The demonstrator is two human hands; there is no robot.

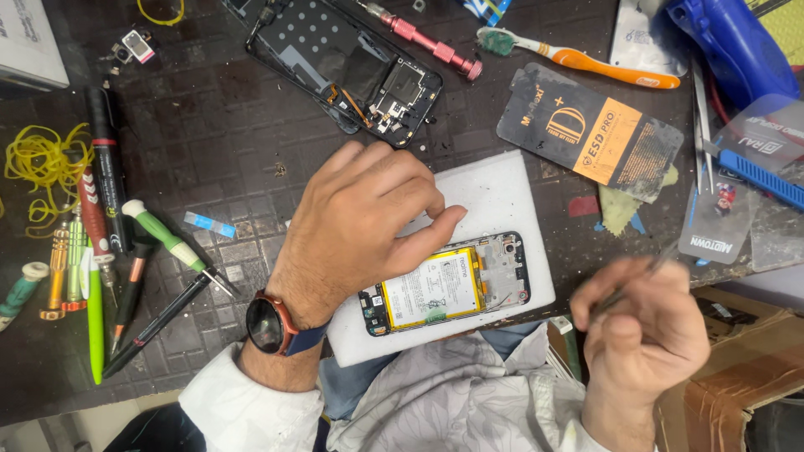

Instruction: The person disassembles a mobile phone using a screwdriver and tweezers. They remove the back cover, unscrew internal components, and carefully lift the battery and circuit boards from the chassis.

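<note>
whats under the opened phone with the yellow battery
The opened phone lies on a white pad, which rests on the dark work mat. The left hand covers the pad's left part; what lies beneath it cannot be seen.

My left hand [360, 226] is resting palm down, fingers curled, index finger stretching out to the right. My right hand [641, 322] is hovering off to the side, blurred, fingers pinching together.

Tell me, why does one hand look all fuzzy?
In the head view, the right hand and the thin tool it holds are smeared by motion blur; the left hand and the opened phone look sharp, and the blue cover shows glare.
</note>
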